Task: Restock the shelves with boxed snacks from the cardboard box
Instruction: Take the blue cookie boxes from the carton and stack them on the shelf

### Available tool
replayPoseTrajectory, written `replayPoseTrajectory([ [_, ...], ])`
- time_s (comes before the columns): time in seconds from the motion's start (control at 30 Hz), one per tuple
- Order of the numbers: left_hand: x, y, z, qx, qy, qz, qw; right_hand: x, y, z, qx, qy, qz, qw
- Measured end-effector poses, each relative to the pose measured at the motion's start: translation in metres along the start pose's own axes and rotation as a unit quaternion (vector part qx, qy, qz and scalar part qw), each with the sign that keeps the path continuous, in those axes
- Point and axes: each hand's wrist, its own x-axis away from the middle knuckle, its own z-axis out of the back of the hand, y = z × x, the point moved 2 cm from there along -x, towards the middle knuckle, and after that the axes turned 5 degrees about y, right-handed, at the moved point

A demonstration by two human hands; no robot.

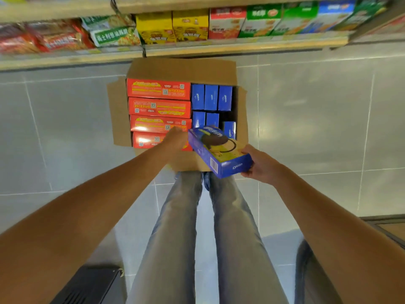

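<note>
over cardboard box [182,69], near right corner: blue snack box [219,152], tilted, near end gripped by right hand [260,163]. left hand [175,137] beside its far end, above red boxes [158,106]; grip cannot be told.

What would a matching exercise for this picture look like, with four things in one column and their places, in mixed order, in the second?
Things
1. red boxes
2. blue cookie box
3. yellow boxes
4. cardboard box

Places
A. on the shelf
B. held in the right hand
C. on the tiled floor
D. in the left part of the cardboard box

Pairs: 1-D, 2-B, 3-A, 4-C
</note>
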Motion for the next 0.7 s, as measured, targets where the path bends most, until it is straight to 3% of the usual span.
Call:
replayPoseTrajectory([
  [0.2, 0.070, 0.083, 0.049, -0.015, 0.025, -0.074, 0.997, 0.095, -0.074, 0.018, 0.049, -0.050, 0.109, 0.992],
  [0.33, 0.133, 0.145, 0.108, 0.049, 0.044, -0.106, 0.992, 0.185, -0.130, 0.007, 0.059, -0.081, 0.205, 0.974],
  [0.53, 0.254, 0.212, 0.202, 0.088, 0.019, -0.173, 0.981, 0.330, -0.206, -0.007, 0.107, -0.126, 0.335, 0.927],
  [0.7, 0.351, 0.258, 0.263, 0.155, -0.018, -0.265, 0.951, 0.455, -0.270, -0.017, 0.120, -0.126, 0.468, 0.866],
])
